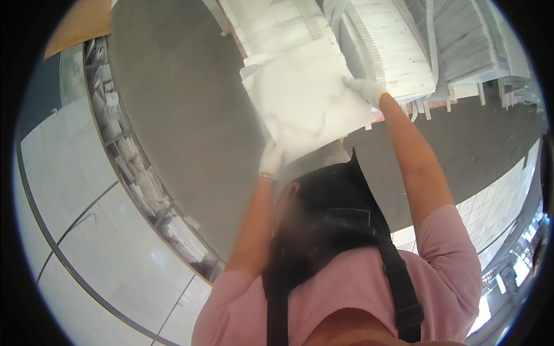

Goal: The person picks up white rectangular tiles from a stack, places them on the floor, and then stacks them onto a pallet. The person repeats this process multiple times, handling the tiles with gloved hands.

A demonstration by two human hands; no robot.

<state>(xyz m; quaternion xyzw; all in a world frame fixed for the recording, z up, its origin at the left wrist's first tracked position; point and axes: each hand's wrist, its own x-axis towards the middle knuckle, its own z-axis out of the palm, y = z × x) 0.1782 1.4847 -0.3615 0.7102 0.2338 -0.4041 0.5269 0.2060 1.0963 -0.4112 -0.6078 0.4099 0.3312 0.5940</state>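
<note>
Head view: marble tile (306, 98) between left hand (270, 158), right hand (365, 89).

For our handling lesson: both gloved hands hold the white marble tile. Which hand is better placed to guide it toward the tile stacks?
Probably the right hand: it grips the far edge of the marble tile, next to the tile stacks. The left hand holds the near corner, farther from them.
</note>
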